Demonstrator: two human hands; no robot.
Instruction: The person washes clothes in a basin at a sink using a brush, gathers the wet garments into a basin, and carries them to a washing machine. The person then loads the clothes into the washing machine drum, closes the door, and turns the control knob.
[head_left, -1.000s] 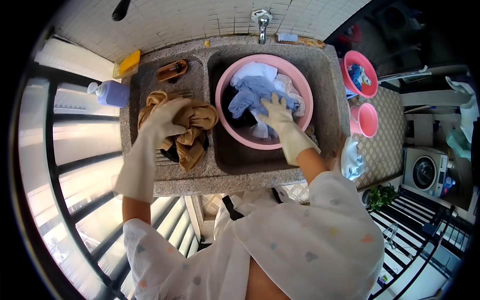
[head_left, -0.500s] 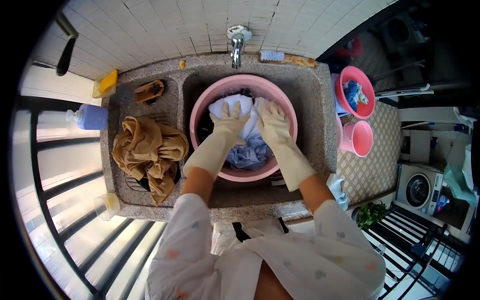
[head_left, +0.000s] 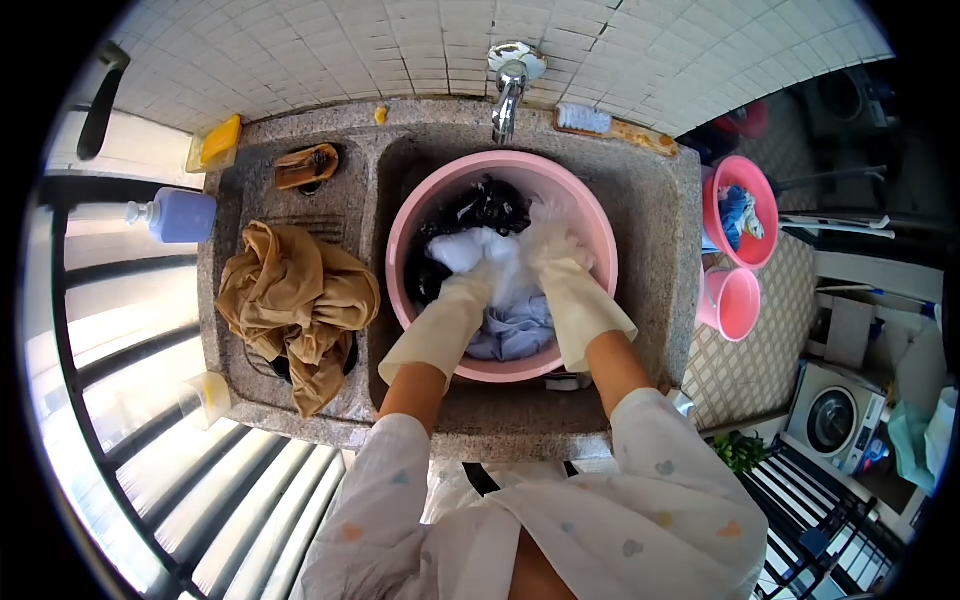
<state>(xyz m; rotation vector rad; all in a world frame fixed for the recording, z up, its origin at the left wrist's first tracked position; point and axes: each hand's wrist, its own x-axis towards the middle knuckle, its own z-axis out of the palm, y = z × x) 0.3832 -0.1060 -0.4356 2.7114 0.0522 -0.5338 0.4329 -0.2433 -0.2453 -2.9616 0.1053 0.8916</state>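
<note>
Both my hands, in cream rubber gloves, are down in a pink basin (head_left: 399,240) that stands in the stone sink. My left hand (head_left: 487,280) is at the white cloth (head_left: 465,248), its fingers sunk among laundry and cloudy water. On the basin's right side my right hand (head_left: 560,248) is pushed into the water, its fingers blurred by splashing. Pale blue cloth (head_left: 515,330) lies in front, between my wrists. Black cloth (head_left: 490,207) shows wet and shiny at the back of the basin. Whether either hand grips any cloth is hidden.
A brown cloth heap (head_left: 295,300) lies on the washboard side of the stone sink (head_left: 640,200). The faucet (head_left: 509,105) hangs behind the basin. A scrub brush (head_left: 600,125) rests on the back ledge; a purple bottle (head_left: 182,216) stands left. Pink buckets (head_left: 735,305) sit right.
My hands have gone from lying spread on top of the cloth to being down in the water. The white cloth has sunk and bunched, and more black cloth shows. The view has shifted slightly.
</note>
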